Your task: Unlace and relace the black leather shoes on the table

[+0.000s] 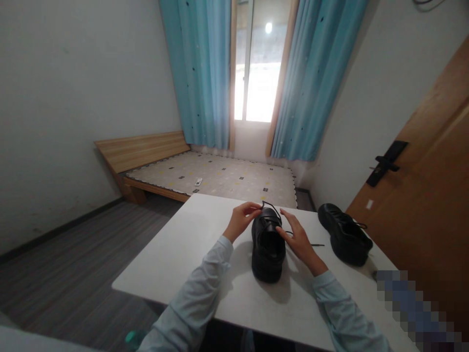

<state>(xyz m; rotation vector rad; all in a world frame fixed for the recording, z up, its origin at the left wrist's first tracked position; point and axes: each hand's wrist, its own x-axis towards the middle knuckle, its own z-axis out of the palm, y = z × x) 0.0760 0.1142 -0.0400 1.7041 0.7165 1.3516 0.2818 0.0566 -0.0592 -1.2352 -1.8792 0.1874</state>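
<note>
A black lace-up shoe [269, 266] stands upright on the white table, its heel towards me and its toe pointing away. My left hand [244, 219] is at the front left of the shoe, thumb and fingertips pinched on the black shoelace [270, 203], which arcs up over the toe. On the other side is my right hand [297, 238], its thumb by the shoe's opening and its fingers spread apart. Part of a lace end [318, 244] lies on the table beyond that hand. A second black shoe [346, 237] rests farther right.
The white table [164, 259] spans the space before me. Beyond it is a bed [227, 171] with a small white remote-like object [198, 182] on it. A wooden door [414, 210] is at the right, near a pixelated patch. Blue curtains [205, 73] flank the window.
</note>
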